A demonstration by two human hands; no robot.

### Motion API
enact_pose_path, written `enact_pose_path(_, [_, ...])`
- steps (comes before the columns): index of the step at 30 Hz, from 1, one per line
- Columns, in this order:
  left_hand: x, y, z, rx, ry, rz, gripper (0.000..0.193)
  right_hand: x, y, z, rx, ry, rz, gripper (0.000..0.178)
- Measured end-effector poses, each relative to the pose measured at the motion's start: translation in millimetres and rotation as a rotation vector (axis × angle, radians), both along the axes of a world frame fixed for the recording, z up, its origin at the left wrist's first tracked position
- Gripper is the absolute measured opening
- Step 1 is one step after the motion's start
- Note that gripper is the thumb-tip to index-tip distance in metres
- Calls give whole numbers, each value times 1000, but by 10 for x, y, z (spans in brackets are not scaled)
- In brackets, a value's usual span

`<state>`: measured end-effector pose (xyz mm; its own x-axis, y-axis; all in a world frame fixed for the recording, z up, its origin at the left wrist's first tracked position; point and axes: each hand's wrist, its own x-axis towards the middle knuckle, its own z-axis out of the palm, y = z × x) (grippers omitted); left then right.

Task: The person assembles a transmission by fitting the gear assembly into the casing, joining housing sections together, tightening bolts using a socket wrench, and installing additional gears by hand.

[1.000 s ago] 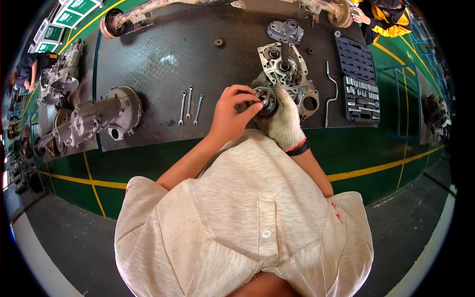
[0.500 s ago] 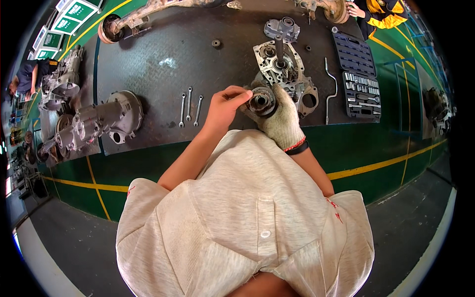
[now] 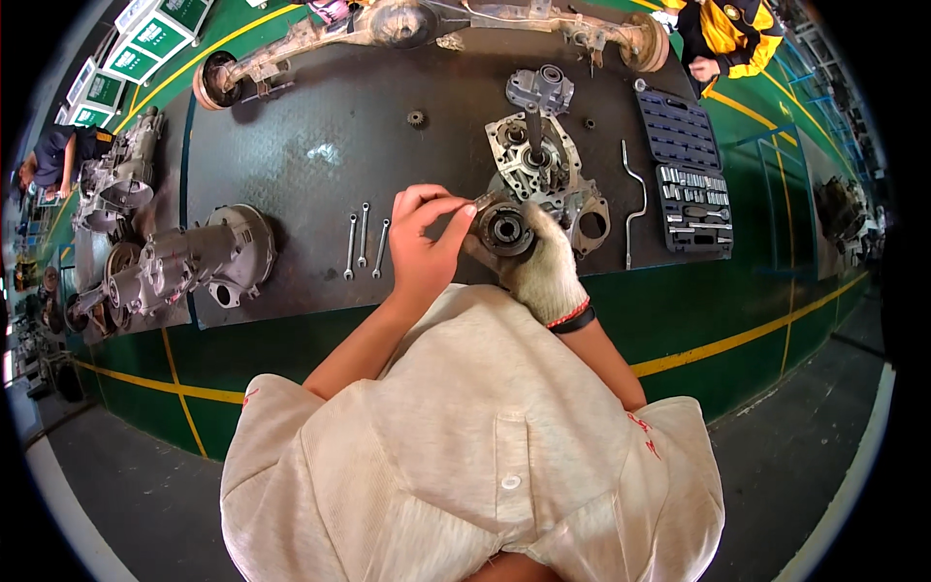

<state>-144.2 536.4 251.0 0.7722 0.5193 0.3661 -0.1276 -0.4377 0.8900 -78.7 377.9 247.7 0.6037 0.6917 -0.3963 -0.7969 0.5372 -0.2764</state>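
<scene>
Steel hub (image 3: 506, 230) sits gripped in the gloved right hand (image 3: 545, 274) (fitting step, I judge) while the bare left hand (image 3: 424, 244) pinches its rim, needing steady alignment.

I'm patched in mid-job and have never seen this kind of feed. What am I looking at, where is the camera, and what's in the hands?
There is no machine here: a person works with two hands. The one picture comes from a fisheye camera on their head, looking down, so straight edges bend and their pale shirt fills the bottom. The right hand, in a knit work glove, holds a round metal part with a dark centre hole. The bare left hand pinches at that part's upper left rim; what its fingers grip is too small to tell. On the dark mat lie three wrenches, a gearbox housing, an open gear case, an axle assembly, a bent crank handle and a socket set.
</scene>
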Motion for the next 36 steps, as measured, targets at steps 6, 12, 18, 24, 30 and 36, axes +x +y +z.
enact_pose_path(6, [-63, -128, -76, 477, -222, -71, 20, 7, 31, -84, -44, 47, -21, 36])
enact_pose_path(12, [-93, -219, -232, 440, -211, -217, 23, -26, -42, -171, 10, 35, 53, 33])
enact_pose_path(18, [-150, -139, -257, 375, -177, -283, 16, -66, -34, -261, -217, -24, 95, 20])
enact_pose_path(24, [-136, -13, -216, 255, -110, -267, 31, 23, 113, -320, -215, -104, 163, 29])
enact_pose_path(30, [-69, 242, -252, 178, 279, -251, 71, 114, 303, -396, -371, -120, 170, 31])
enact_pose_path(36, [52, 548, -560, -401, 710, -371, 55, 72, 413, -552, -543, -334, 202, 30])
